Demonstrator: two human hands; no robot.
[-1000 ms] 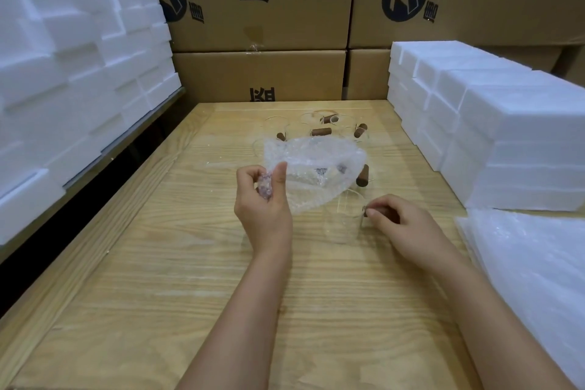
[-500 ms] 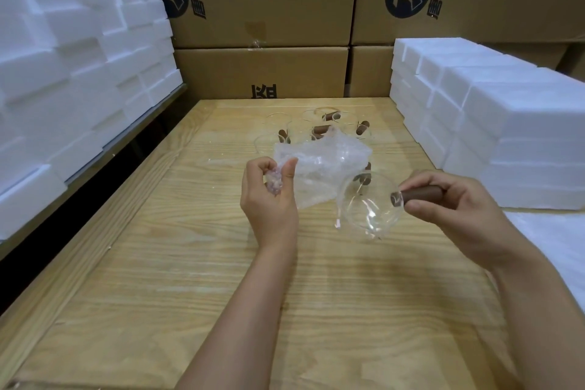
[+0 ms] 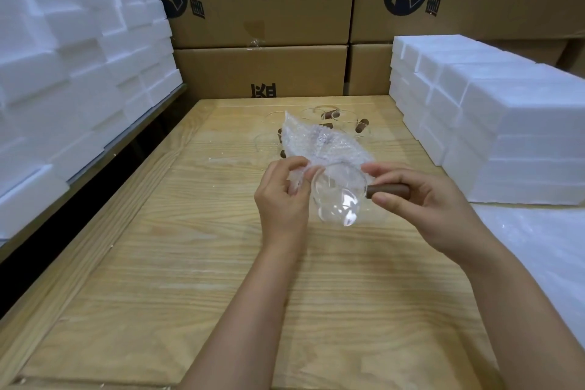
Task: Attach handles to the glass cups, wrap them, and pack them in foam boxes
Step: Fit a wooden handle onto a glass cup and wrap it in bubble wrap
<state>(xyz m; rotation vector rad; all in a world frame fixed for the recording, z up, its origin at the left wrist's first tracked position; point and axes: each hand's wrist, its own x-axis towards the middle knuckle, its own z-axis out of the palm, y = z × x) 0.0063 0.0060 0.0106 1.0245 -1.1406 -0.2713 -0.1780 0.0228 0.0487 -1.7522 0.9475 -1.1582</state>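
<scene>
A clear glass cup (image 3: pixel 340 199) with a brown wooden handle (image 3: pixel 387 190) hangs tilted above the wooden table (image 3: pixel 190 279). My right hand (image 3: pixel 421 203) grips that handle, thumb near the cup's rim. My left hand (image 3: pixel 283 196) pinches one corner of a sheet of bubble wrap (image 3: pixel 319 144), which rises behind the cup and touches its rim. Several more glass cups with brown handles (image 3: pixel 361 127) stand at the far end of the table, partly hidden by the wrap.
White foam boxes (image 3: pixel 493 123) are stacked at the right, more foam boxes (image 3: pixel 72 51) on a shelf at the left. Cardboard cartons (image 3: pixel 262 9) form the back wall. A pile of bubble wrap sheets (image 3: pixel 547 250) lies at the right edge.
My right hand lifted the cup off the table by its handle and brought it left against the bubble wrap. My left hand kept hold of the wrap, which now stands more upright.
</scene>
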